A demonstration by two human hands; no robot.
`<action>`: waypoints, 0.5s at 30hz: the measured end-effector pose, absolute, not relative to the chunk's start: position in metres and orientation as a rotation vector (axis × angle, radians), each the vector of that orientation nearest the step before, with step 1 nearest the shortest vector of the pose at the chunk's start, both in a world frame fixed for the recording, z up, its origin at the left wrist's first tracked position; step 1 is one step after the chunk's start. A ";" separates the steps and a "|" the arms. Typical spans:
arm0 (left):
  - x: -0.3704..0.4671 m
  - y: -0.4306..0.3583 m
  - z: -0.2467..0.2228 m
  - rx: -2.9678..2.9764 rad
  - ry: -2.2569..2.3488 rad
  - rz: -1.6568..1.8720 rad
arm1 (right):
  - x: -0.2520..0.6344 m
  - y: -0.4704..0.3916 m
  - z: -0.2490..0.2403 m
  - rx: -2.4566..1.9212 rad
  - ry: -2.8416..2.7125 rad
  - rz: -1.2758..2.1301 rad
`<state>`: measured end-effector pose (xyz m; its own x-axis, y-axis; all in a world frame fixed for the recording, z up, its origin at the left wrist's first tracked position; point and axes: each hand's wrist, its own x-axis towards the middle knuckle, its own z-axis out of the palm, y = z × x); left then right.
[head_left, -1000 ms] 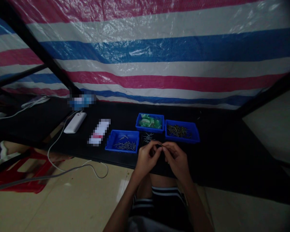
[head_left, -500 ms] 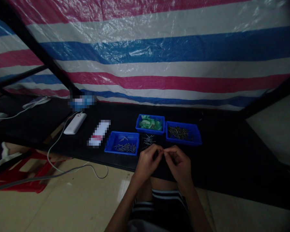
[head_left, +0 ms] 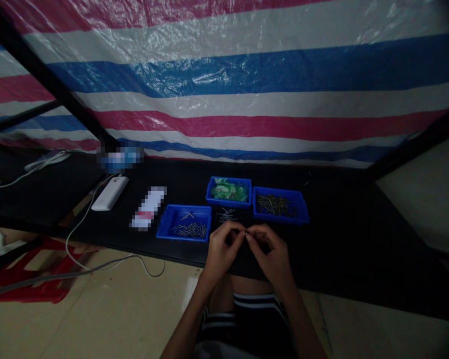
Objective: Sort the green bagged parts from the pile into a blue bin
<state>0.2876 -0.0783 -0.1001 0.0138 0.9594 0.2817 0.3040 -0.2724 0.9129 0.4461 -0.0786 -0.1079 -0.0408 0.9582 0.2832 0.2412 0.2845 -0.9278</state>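
Observation:
My left hand (head_left: pixel 224 245) and my right hand (head_left: pixel 270 248) meet at the fingertips above the front of the black table, both pinched. Something tiny sits between the fingertips, too small to name. Just beyond my left hand lies a loose group of thin metal pins (head_left: pixel 226 215). To its left, a blue tray (head_left: pixel 164 230) holds several similar pins. Behind my hands, another blue tray (head_left: pixel 230 202) contains green and pale pieces, and a third blue tray (head_left: pixel 302 207) at its right has a pile of darker, brownish metal pieces.
A white power bank (head_left: pixel 111 193) with a cable and a blurred flat item (head_left: pixel 149 207) lie on the black table (head_left: pixel 344 224) at left. A striped sheet (head_left: pixel 262 75) hangs behind. A red stool (head_left: pixel 52 291) stands below left, near part of another person.
The whole view has shifted slightly, so the trays and table items appear a little further left. My hands remain joined at the fingertips, with a small change in finger position.

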 end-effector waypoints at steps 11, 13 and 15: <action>0.288 -0.077 -0.102 1.686 1.241 1.235 | 0.447 -0.080 -0.110 -1.152 -1.513 0.880; 0.288 -0.076 -0.102 1.691 1.250 1.233 | 0.447 -0.080 -0.110 -1.151 -1.506 0.890; 0.288 -0.076 -0.102 1.689 1.267 1.229 | 0.446 -0.080 -0.110 -1.146 -1.502 0.897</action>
